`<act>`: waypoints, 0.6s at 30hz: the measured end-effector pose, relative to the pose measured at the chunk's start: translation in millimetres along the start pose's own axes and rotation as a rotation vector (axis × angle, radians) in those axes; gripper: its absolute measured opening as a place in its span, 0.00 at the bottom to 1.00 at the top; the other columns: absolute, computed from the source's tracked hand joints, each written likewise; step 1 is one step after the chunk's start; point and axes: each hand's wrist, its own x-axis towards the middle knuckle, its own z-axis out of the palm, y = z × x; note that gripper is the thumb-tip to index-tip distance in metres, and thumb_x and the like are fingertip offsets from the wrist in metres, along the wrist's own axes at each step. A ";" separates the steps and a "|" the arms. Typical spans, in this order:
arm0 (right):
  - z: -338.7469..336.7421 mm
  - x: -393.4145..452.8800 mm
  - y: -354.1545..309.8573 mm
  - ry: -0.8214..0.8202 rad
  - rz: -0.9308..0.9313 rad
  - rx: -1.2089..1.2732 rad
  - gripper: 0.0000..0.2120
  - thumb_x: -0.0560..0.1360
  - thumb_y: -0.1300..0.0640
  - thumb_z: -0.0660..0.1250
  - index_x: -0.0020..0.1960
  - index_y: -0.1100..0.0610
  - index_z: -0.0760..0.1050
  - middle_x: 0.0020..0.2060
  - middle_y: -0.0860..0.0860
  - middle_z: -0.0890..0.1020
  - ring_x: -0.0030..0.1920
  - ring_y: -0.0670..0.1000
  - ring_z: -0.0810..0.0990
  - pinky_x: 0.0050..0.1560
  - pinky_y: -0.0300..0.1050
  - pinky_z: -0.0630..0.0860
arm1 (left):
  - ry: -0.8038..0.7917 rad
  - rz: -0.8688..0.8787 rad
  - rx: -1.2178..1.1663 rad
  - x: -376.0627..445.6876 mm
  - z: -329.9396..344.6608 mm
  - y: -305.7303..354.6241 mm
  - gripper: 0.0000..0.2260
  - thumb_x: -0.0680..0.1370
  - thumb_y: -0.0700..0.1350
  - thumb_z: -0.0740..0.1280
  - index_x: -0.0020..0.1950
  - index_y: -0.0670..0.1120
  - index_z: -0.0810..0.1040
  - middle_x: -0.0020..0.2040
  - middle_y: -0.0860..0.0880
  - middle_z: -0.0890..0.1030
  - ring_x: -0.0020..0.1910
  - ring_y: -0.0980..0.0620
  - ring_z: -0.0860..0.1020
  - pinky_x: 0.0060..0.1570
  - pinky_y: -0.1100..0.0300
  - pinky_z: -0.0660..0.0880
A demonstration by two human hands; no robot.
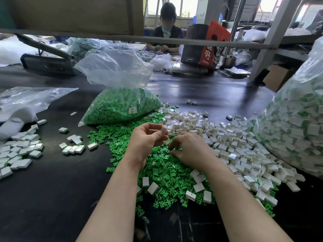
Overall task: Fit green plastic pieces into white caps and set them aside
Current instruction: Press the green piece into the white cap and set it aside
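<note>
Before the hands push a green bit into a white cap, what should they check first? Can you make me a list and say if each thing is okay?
1. A white cap is in hand: ok. The left hand pinches white caps at its fingertips.
2. A green piece is picked up: cannot tell. The right hand curls down onto the green pile, hiding what its fingers hold.
3. More green pieces in reach: ok, the pile lies right under both hands.
4. More empty caps in reach: ok, the white cap pile lies beside the right hand.
5. A place for finished ones: ok, finished caps lie apart at the left on the table.
</note>
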 end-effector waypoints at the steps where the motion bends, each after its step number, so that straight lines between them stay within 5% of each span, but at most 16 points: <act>1: 1.5 0.2 0.2 0.002 -0.001 0.013 0.08 0.74 0.47 0.71 0.53 0.46 0.80 0.53 0.45 0.80 0.55 0.49 0.74 0.61 0.47 0.73 | 0.004 0.001 -0.002 0.2 -0.4 -0.2 0.07 0.75 0.39 0.71 0.51 0.39 0.78 0.43 0.45 0.86 0.40 0.51 0.84 0.40 0.61 0.80; 7: 5.5 -0.7 0.5 0.024 0.003 0.144 0.05 0.74 0.55 0.71 0.49 0.50 0.78 0.48 0.46 0.83 0.51 0.48 0.78 0.55 0.44 0.75 | 0.010 -0.001 0.011 1.4 -1.3 -1.8 0.05 0.76 0.38 0.71 0.51 0.40 0.79 0.43 0.45 0.86 0.41 0.51 0.84 0.46 0.57 0.81; 12: -2.7 -2.0 1.8 0.208 0.131 0.680 0.06 0.75 0.62 0.71 0.44 0.53 0.77 0.36 0.49 0.82 0.34 0.44 0.79 0.35 0.36 0.75 | 0.003 0.008 0.023 0.3 1.0 -1.3 0.05 0.76 0.39 0.71 0.51 0.40 0.79 0.42 0.46 0.86 0.39 0.51 0.84 0.40 0.60 0.80; 18: -8.5 -5.3 -0.7 0.301 0.144 1.140 0.07 0.76 0.66 0.70 0.49 0.55 0.81 0.44 0.53 0.85 0.42 0.43 0.83 0.40 0.31 0.76 | -0.027 0.015 0.001 -2.4 5.5 0.2 0.07 0.74 0.40 0.72 0.51 0.41 0.80 0.43 0.44 0.86 0.40 0.51 0.84 0.38 0.63 0.79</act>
